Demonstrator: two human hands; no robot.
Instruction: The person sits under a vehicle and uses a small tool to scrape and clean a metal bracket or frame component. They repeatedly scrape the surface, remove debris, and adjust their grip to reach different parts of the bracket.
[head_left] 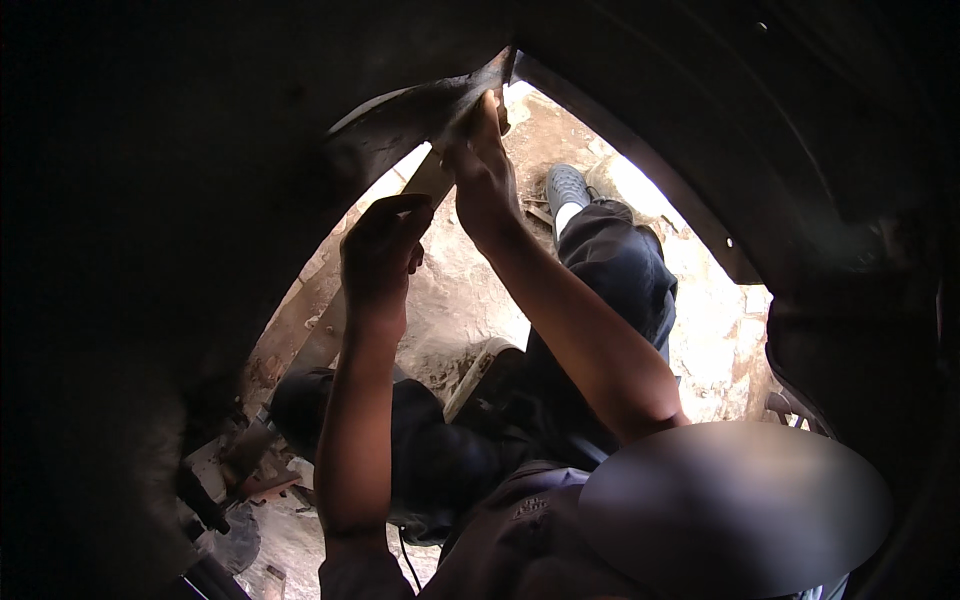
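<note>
Both arms reach up toward an opening in a dark, curved panel [230, 150], which looks like metal. My right hand [484, 175] is at the top of the opening, with its fingers closed on the dark bent flap [462, 105] there. Lower and to the left, my left hand [378, 245] is raised with its fingers curled in. Shadow hides what its fingertips hold, if anything. A flat, pale strip [430, 180] shows behind the fingers of my left hand, and I cannot tell whether they touch it.
The dark panel surrounds the opening, with a straight edge [640, 165] on the right. Through it show bright, rough ground [455, 290], a leg in dark trousers [620, 260] and a grey shoe [568, 185]. Cluttered parts [250, 465] lie at the lower left.
</note>
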